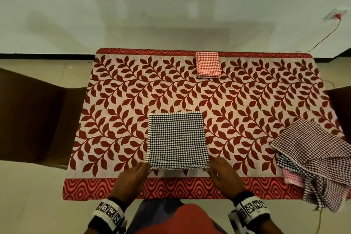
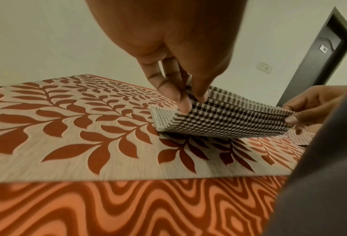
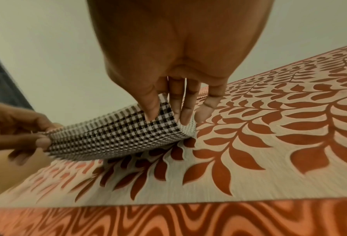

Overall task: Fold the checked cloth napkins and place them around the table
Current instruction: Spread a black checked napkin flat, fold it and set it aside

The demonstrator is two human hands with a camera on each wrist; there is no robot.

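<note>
Both hands, the left hand [image 1: 131,177] and right hand [image 1: 225,175], pinch the near corners of the black-checked napkin [image 1: 177,139] at the table's near middle; soft, light and floppy, it seems best lifted by corners.

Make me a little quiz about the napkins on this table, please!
1. True or false: both hands pinch the near corners of the black napkin.
2. Where does the folded red napkin lie? A) far edge of the table B) on the chair C) under the pile
3. Fill in: the unfolded pile lies on the person's ____ side.

Key:
1. True: the left hand and the right hand each pinch a corner, and the wrist views show that edge lifted.
2. A
3. right
</note>
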